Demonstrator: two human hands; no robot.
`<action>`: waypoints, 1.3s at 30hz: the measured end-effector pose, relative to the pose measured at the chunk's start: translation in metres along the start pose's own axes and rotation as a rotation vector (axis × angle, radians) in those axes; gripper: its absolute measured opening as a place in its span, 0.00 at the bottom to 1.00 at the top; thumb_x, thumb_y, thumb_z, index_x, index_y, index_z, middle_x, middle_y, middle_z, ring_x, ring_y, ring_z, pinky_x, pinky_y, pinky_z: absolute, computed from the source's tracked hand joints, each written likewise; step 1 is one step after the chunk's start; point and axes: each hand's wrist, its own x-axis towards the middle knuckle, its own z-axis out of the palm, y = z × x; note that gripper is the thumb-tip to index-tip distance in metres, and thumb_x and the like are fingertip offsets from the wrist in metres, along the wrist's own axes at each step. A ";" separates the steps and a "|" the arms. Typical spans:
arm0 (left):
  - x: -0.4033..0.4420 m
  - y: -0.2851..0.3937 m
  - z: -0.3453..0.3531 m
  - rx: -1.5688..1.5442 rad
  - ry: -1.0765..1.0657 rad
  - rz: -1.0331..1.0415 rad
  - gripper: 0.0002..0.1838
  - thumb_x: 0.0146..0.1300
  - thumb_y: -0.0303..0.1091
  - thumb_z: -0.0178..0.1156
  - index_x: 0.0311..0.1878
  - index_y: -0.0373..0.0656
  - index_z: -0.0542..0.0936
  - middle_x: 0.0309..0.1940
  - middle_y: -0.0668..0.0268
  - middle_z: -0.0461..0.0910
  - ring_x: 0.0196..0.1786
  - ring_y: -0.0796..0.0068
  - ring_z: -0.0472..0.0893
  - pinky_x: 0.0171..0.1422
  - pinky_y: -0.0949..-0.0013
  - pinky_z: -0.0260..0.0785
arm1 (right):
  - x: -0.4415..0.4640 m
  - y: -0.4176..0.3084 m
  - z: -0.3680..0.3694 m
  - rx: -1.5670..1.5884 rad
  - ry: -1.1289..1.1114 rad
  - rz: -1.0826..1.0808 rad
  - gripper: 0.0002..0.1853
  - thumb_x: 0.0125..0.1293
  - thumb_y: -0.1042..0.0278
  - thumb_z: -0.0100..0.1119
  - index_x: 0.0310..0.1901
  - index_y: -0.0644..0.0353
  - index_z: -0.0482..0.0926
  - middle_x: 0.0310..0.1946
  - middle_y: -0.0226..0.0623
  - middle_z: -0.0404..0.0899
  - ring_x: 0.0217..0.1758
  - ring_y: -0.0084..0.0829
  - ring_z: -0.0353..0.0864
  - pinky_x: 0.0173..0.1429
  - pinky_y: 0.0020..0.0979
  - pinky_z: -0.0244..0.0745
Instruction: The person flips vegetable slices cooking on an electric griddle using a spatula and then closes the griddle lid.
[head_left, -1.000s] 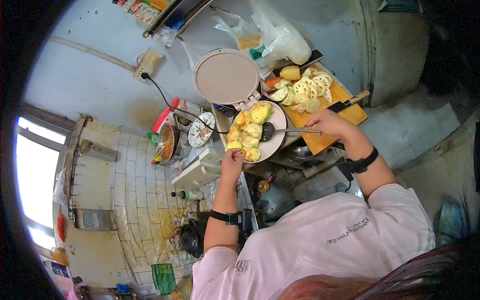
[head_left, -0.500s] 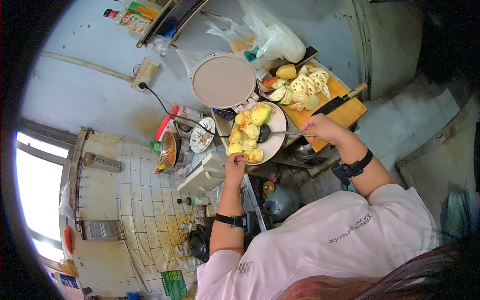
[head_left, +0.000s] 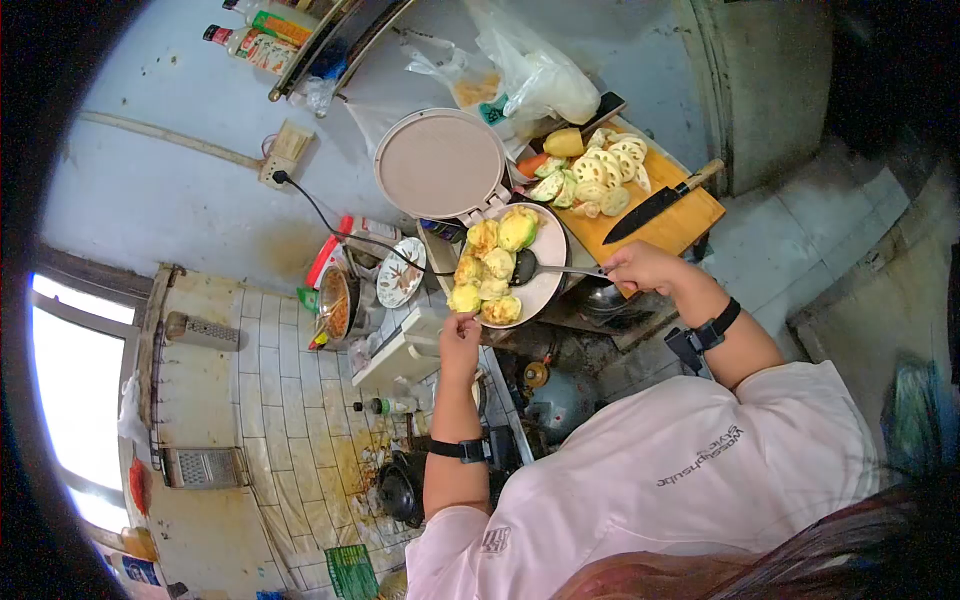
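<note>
My right hand (head_left: 642, 269) is closed around the handle of a spatula (head_left: 568, 268). Its dark head rests in the round electric griddle pan (head_left: 545, 290), against the food. Several battered, yellow pieces of food (head_left: 495, 262) fill the left part of the pan, some with browned tops and green edges. My left hand (head_left: 461, 332) is at the pan's near-left rim, fingers curled together beside the lowest pieces. Whether it grips a piece or the rim is hidden. The griddle's pink lid (head_left: 440, 163) stands raised behind the pan.
Right of the pan, a cutting board (head_left: 680, 225) bears a knife (head_left: 655, 210), lotus root slices (head_left: 610, 165) and a peeled potato (head_left: 564, 142). A black cord (head_left: 335, 222) runs from the wall socket. On the left are a patterned plate (head_left: 401, 273) and a metal bowl (head_left: 338, 300).
My right hand has shifted slightly nearer to me, away from the knife, with the spatula handle tilting along. The left hand stays at the rim. The view has drifted a little.
</note>
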 end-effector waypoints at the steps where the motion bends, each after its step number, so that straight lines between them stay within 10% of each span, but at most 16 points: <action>1: -0.001 0.000 -0.001 0.004 0.003 0.013 0.09 0.58 0.25 0.57 0.43 0.38 0.75 0.32 0.70 0.73 0.35 0.80 0.71 0.41 0.77 0.64 | -0.005 -0.003 -0.002 0.026 -0.007 0.006 0.12 0.61 0.72 0.53 0.46 0.63 0.76 0.16 0.26 0.68 0.14 0.15 0.59 0.16 0.19 0.49; 12: -0.002 -0.006 -0.001 -0.044 0.010 -0.006 0.10 0.59 0.26 0.58 0.44 0.39 0.75 0.32 0.70 0.73 0.35 0.81 0.71 0.41 0.78 0.64 | -0.037 0.005 -0.017 0.182 -0.003 0.010 0.13 0.60 0.74 0.54 0.46 0.65 0.76 0.17 0.26 0.68 0.16 0.14 0.61 0.17 0.18 0.51; 17: 0.001 -0.007 -0.004 -0.032 -0.002 -0.033 0.11 0.59 0.26 0.58 0.45 0.38 0.75 0.33 0.70 0.74 0.35 0.81 0.71 0.40 0.78 0.64 | -0.046 -0.026 -0.021 -0.344 0.202 -0.135 0.07 0.59 0.69 0.55 0.31 0.62 0.80 0.13 0.28 0.70 0.15 0.20 0.67 0.18 0.25 0.57; 25: -0.006 -0.012 -0.017 -0.155 0.051 -0.045 0.11 0.59 0.26 0.57 0.45 0.38 0.75 0.31 0.71 0.72 0.34 0.82 0.70 0.40 0.78 0.64 | -0.098 -0.093 -0.017 -0.563 0.306 -0.070 0.08 0.59 0.70 0.55 0.38 0.62 0.80 0.18 0.33 0.74 0.20 0.25 0.73 0.26 0.29 0.67; 28: -0.009 -0.019 -0.017 -0.128 0.074 0.047 0.11 0.59 0.26 0.57 0.45 0.38 0.75 0.30 0.72 0.71 0.34 0.82 0.70 0.40 0.78 0.63 | -0.070 -0.065 -0.013 -0.840 0.443 -0.674 0.13 0.61 0.72 0.53 0.47 0.63 0.76 0.27 0.39 0.79 0.29 0.35 0.78 0.35 0.33 0.72; 39: -0.016 -0.015 -0.014 -0.223 0.123 0.018 0.10 0.57 0.24 0.56 0.43 0.37 0.75 0.30 0.71 0.72 0.32 0.84 0.70 0.38 0.80 0.64 | -0.045 -0.054 0.037 -1.207 0.402 -0.434 0.15 0.62 0.70 0.48 0.51 0.58 0.73 0.34 0.47 0.79 0.36 0.48 0.78 0.38 0.44 0.72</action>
